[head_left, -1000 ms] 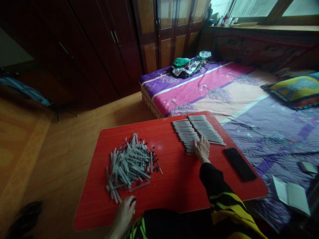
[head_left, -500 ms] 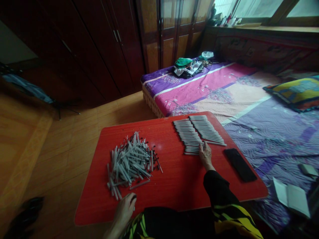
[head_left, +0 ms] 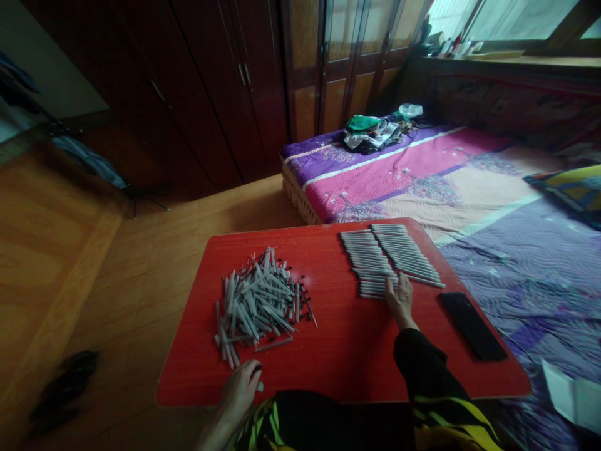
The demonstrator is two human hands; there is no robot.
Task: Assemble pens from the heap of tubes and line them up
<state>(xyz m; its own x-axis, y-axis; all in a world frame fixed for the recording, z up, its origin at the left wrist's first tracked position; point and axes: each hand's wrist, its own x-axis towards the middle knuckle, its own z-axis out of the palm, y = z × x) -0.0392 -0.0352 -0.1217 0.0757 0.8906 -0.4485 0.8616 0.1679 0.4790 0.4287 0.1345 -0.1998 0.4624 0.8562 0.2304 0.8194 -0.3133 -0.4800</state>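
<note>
On the red table (head_left: 342, 351), a loose heap of grey pens (head_left: 263, 297) with dark tips lies left of the middle. Two slanting columns of the same pens lie side by side at the right, a left column (head_left: 369, 260) and a right column (head_left: 408, 254). My right hand (head_left: 400, 299) rests at the near end of the left column, its fingers stretched out and touching the pen ends. By the front edge, below the heap, my left hand (head_left: 241, 385) is closed. A pale end like a pen's pokes out under its fingers; the rest is hidden.
A black phone (head_left: 472, 327) lies on the table right of my right hand. Behind and to the right is a bed (head_left: 399, 163) with piled clothes (head_left: 373, 131) and an open white booklet (head_left: 570, 394). Dark wardrobes (head_left: 225, 94) line the back wall.
The whole view has shifted, so the table appears farther right. My right hand stays by the left column, its fingers slightly more spread. My left hand remains closed near the front edge.
</note>
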